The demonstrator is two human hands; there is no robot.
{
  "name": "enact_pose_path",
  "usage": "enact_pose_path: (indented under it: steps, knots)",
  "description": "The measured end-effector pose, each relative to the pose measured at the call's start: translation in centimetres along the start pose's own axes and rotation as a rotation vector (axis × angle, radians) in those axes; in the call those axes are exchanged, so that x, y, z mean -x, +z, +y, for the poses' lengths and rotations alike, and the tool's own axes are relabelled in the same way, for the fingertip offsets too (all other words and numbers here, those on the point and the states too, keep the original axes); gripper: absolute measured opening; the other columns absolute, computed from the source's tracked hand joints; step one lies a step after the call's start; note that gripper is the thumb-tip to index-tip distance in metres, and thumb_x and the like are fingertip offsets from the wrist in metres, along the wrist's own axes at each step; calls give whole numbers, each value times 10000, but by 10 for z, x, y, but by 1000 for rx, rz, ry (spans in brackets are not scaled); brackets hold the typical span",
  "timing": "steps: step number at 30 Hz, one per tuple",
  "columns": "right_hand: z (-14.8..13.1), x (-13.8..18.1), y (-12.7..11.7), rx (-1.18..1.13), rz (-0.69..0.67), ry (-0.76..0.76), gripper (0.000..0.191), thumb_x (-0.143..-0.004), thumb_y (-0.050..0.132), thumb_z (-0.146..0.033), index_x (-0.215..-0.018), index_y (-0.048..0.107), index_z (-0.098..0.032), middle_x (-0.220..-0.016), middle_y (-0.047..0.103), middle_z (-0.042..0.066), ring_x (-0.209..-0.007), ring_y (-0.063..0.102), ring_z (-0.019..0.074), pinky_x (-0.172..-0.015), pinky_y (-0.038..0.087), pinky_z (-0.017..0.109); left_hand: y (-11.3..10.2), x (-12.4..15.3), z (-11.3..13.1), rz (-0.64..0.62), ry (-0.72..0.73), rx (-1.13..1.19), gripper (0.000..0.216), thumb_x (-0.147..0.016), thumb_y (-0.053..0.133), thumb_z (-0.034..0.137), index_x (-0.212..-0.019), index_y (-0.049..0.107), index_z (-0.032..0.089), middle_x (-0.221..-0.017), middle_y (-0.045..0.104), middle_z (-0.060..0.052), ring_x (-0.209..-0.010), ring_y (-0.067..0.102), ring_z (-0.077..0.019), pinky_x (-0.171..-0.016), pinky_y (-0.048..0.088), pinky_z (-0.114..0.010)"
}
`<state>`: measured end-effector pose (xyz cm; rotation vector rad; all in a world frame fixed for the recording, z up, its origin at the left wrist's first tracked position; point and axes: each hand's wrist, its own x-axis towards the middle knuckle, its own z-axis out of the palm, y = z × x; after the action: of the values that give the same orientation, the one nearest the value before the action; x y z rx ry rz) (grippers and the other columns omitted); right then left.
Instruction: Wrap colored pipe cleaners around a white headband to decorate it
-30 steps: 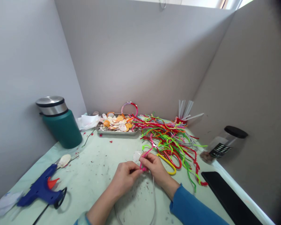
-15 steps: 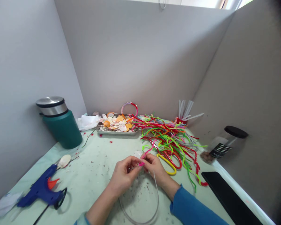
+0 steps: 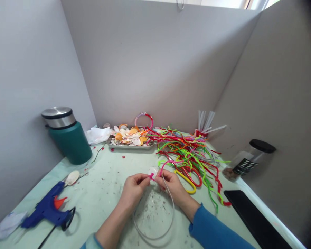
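From the head view, we look down at a pale green tabletop (image 3: 111, 211), where a metal tray (image 3: 129, 148) of flat, shell-like pieces (image 3: 134, 133) sits far from us. Nearer than the tray and to its right, we hold a pink fuzzy stem (image 3: 168, 162) and a thin grey hoop (image 3: 155, 238) between our fingertips. Our left hand (image 3: 133, 188) pinches a short pink wrap; our right hand (image 3: 173, 186), just beside it, pinches the stem and hoop, though its fingers hide exactly how they cross. The hoop's loop curves away from the tray, toward us. Right of the tray lies a heap of coloured stems (image 3: 191, 147), partly over some scissors (image 3: 186, 180). Left of it stands a green bottle (image 3: 72, 143); nearer than the tray, farther left, lies a blue glue gun (image 3: 45, 209).
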<state>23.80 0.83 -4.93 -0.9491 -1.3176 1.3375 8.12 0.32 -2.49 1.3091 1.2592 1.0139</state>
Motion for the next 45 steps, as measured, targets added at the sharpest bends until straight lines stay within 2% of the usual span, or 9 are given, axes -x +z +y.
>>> enact_pose_path:
  steps: [4, 7, 14, 18, 29, 34, 45]
  knots:
    - [-3, -1, 2, 7, 28, 0, 240, -718, 663, -371, -652, 555, -166, -494, 416, -66, -453, 332, 71, -447, 258, 217, 0, -2, -8, -16, 1, -40, 276, -694, 600, 379, -700, 669, 112, -505, 543, 21, -432, 388, -76, -440, 293, -199]
    - [-4, -1, 4, 43, 68, 4, 266, -704, 668, -395, -640, 543, -168, -482, 413, -69, -439, 337, 73, -438, 256, 217, 1, -6, -15, -13, 17, -41, 274, -704, 582, 376, -700, 657, 113, -499, 518, 34, -418, 359, -68, -436, 280, -200]
    - [1, 0, 10, 173, 100, -43, 291, -759, 603, -424, -639, 504, -178, -493, 415, -65, -441, 363, 81, -436, 281, 211, 2, -9, -22, 51, 117, -15, 233, -673, 578, 321, -698, 680, 113, -579, 617, -14, -554, 512, -131, -522, 358, -215]
    - [0, 2, 16, 219, 126, -78, 344, -753, 590, -466, -598, 476, -182, -485, 412, -64, -438, 363, 83, -440, 286, 215, -1, -7, -23, 50, 154, -36, 287, -698, 550, 369, -722, 682, 115, -631, 649, -36, -601, 548, -149, -549, 376, -223]
    - [-5, 9, 41, 326, 208, -133, 385, -756, 569, -480, -546, 472, -174, -443, 409, -66, -418, 350, 79, -439, 263, 220, -12, -8, -34, 19, 241, -142, 251, -700, 550, 340, -630, 669, 130, -543, 607, -22, -546, 519, -141, -529, 344, -227]
    - [-3, 8, 49, 338, 252, -148, 386, -770, 547, -472, -539, 470, -173, -448, 404, -65, -421, 343, 76, -440, 251, 221, -15, -11, -35, 21, 244, -159, 283, -725, 528, 361, -654, 678, 132, -582, 637, -41, -573, 544, -150, -535, 352, -228]
    - [-5, 9, 47, 329, 250, -127, 358, -784, 542, -446, -566, 517, -163, -455, 413, -61, -429, 337, 75, -438, 228, 223, -13, -11, -36, 18, 220, -169, 299, -712, 528, 394, -687, 678, 137, -616, 644, -42, -594, 556, -158, -535, 362, -230]
